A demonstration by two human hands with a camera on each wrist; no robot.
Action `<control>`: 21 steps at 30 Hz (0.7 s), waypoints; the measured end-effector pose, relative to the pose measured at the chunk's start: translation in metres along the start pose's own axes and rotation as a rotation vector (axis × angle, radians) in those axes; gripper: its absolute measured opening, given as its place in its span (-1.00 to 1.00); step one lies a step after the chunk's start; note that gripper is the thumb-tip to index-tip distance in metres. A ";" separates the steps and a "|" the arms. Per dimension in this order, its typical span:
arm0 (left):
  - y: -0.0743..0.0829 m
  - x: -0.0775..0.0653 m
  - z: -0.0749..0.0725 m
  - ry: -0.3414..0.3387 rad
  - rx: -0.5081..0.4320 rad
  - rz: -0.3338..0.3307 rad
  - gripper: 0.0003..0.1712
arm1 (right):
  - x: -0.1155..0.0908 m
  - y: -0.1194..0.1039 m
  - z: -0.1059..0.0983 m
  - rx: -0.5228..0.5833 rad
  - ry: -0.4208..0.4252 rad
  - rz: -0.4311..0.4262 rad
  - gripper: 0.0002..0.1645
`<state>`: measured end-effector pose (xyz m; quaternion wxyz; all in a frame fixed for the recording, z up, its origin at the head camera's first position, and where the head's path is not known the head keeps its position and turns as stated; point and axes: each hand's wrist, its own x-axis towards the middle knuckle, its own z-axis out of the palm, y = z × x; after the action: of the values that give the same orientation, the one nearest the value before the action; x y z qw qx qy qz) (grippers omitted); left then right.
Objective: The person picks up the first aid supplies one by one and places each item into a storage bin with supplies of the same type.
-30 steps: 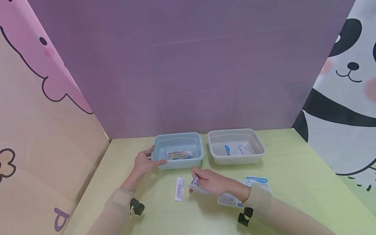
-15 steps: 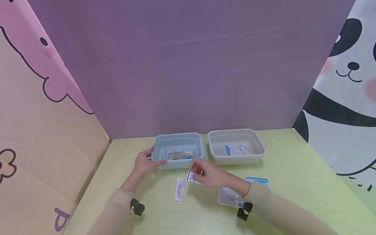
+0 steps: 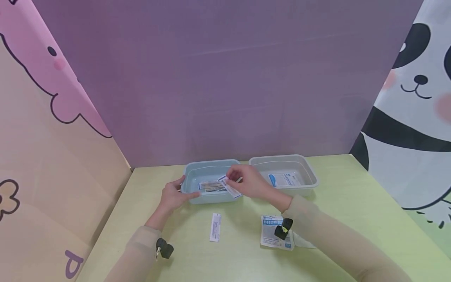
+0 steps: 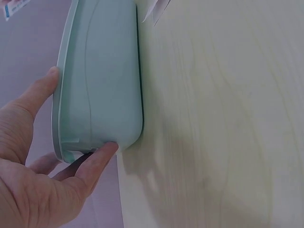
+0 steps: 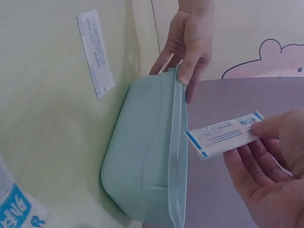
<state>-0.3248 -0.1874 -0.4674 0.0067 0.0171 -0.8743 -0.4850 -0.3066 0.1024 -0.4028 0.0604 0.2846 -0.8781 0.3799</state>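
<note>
My left hand (image 3: 175, 196) grips the left end of the light blue plastic bin (image 3: 211, 199), thumb at the rim and other fingers against its end wall. Inside the bin lies a clear pack of cotton swabs (image 3: 212, 186). Over the bin's right front corner, my right hand (image 3: 249, 181) pinches a small flat bandage packet (image 5: 223, 135), white with blue ends, between thumb and fingers. The packet tilts over the rim and partly overlaps the swabs in the head view. A narrow white packet (image 3: 215, 227) with fine print rests on the table in front of the bin.
A greyish-white bin (image 3: 285, 191) stands right of the blue one, holding a white and blue "Surgical" packet (image 3: 284, 179). Another white and blue packet (image 3: 271, 239) lies on the table beneath the right forearm. A purple panel (image 3: 225, 86) rises behind the table.
My right hand has moved up and away from me with the bandage packet, from the table in front to over the blue bin. The left hand has stayed on the bin.
</note>
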 end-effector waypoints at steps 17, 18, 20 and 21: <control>0.001 0.001 0.001 0.005 0.003 -0.021 0.25 | 0.036 0.013 0.013 -0.007 0.171 0.085 -0.91; 0.001 0.001 0.001 0.006 0.003 -0.021 0.24 | 0.038 0.015 0.014 -0.011 0.176 0.082 -0.90; 0.000 0.001 0.001 0.008 0.005 -0.017 0.24 | 0.042 0.016 0.015 -0.014 0.180 0.079 -0.90; 0.000 0.001 0.001 0.009 0.008 -0.014 0.24 | 0.044 0.017 0.016 -0.014 0.180 0.081 -0.90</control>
<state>-0.3256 -0.1868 -0.4675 0.0071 0.0255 -0.8761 -0.4814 -0.3503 0.0806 -0.4107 0.1255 0.2132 -0.8826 0.3997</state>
